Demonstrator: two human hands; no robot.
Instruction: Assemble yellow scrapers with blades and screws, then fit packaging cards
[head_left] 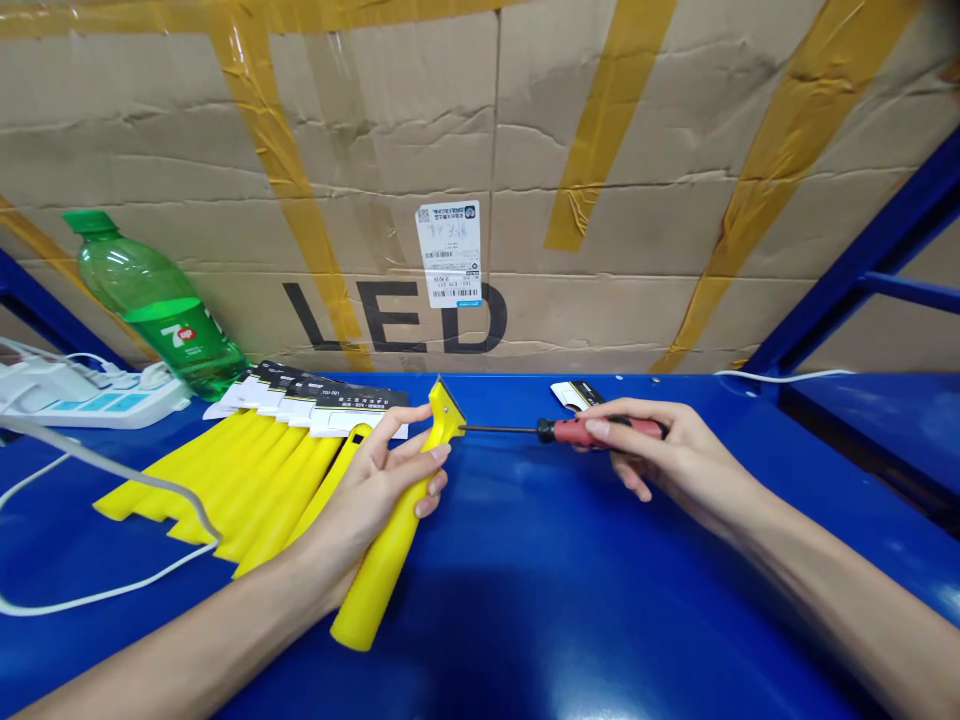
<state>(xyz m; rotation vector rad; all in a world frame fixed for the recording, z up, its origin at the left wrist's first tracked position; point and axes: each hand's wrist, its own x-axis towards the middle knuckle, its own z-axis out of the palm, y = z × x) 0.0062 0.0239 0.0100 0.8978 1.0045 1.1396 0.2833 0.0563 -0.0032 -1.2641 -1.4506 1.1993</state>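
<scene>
My left hand (397,470) is wrapped round a yellow scraper (382,570), tilted with its bladed head up and its round handle end toward me. A screw shows on the scraper's head. In my right hand (667,450) is a screwdriver (585,432) with a red and black handle. Its thin dark shaft points left, and the tip meets the scraper's head near the screws; whether it sits in a screw slot I cannot tell. Left of my left hand, several yellow scrapers (247,480) with black-and-white cards (345,405) over their heads lie in an overlapping row.
Behind the blue tabletop (510,620) stands a large taped cardboard box (390,130). A green bottle (161,300) leans at the back left beside a white power strip (112,395). White cables (150,478) cross the left side. Behind my right hand lies a small card (570,393).
</scene>
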